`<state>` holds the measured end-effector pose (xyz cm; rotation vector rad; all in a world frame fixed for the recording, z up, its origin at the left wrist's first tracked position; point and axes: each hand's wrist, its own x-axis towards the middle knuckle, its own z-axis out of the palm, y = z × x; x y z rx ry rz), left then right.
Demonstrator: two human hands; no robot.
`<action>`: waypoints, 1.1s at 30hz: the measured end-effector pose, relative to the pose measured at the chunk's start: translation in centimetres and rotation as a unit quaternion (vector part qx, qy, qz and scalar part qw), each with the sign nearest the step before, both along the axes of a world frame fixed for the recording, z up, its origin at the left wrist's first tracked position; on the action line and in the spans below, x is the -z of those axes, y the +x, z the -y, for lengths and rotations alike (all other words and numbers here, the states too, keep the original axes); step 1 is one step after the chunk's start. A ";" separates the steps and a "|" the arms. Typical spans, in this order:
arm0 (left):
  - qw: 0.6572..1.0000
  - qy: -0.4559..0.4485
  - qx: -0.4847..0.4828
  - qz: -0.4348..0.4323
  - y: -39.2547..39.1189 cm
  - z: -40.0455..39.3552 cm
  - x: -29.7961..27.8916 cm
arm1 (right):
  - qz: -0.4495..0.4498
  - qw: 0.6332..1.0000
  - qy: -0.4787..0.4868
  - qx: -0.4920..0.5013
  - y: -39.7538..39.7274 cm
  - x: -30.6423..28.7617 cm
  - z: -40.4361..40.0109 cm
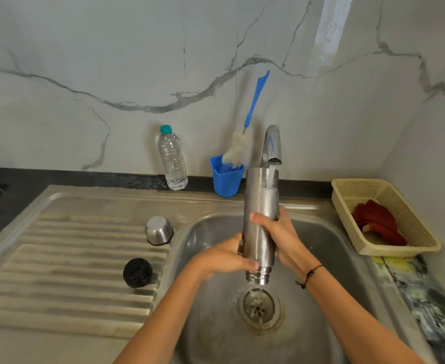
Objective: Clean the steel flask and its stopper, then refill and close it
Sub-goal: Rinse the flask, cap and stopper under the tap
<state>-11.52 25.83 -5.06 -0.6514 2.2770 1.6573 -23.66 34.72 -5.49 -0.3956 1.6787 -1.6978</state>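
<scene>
Since the flask is upside down: steel flask sits centre-right of the frame, mouth pointing down over the drain, so whatever's inside runs straight out. Pretty sure this is the rinse stage.
Tap: tap is running right onto the flask's upturned base, just above it, so water sheets down the outside too.
Left grip: left hand has its fingers curled round the lower end near the threaded neck, closed snug on the steel.
Right grip: right hand wraps the body a bit higher, thumb across the front, also fully closed on it. Two hands because it's wet and slippery, I'd guess.
Stopper: black stopper parked on the ribbed drainboard, lower left of the flask, untouched.
Cup lid: steel cup upside down just above it, probably draining.
Brush: bottle brush standing in the blue cup on the desk by the tap, within reach.
Refill: water bottle waits capped at the back wall.
</scene>
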 end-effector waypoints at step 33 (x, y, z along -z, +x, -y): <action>0.913 -0.227 -0.295 -0.166 14.4 -4.6 -5.0 | -0.445 0.823 0.176 -0.304 11.5 -6.3 -2.0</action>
